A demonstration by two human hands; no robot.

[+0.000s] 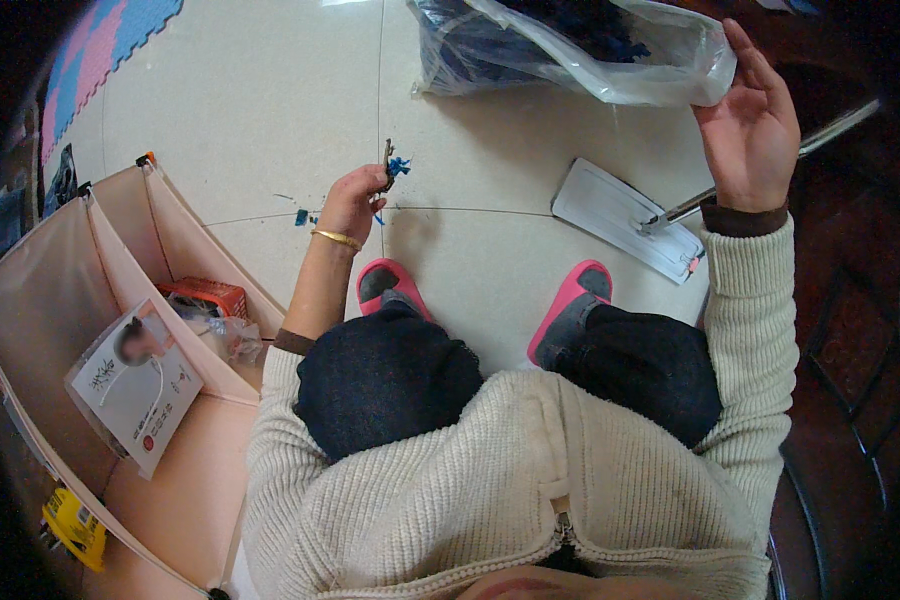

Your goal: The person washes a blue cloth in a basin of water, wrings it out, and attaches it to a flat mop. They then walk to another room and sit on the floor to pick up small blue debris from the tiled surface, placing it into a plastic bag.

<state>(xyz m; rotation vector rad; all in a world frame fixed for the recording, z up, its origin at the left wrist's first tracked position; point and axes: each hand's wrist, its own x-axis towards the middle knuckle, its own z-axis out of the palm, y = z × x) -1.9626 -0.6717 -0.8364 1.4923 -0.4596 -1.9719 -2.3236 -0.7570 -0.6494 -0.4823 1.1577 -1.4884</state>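
My left hand (351,196), with a gold bangle at its wrist, pinches a small dark, narrow piece (388,161) between thumb and fingers. Blue shreds (399,166) cling to that piece; what exactly it is cannot be made out. At the upper right, my right hand (754,124) holds the edge of a clear plastic bag (667,82), palm in view and fingers stretched along the rim. Dark blue material (570,30) fills much of the bag, which rests on the tiled floor (270,90). Its far end is cut off by the picture's top.
A flat mop (622,214) lies below my right hand, its metal pole running right. Small blue scraps (301,217) dot the floor. To the left stands a pink fabric storage box (195,405) holding a red basket (214,292) and a printed packet (139,390). Foam mats (105,52) lie beyond.
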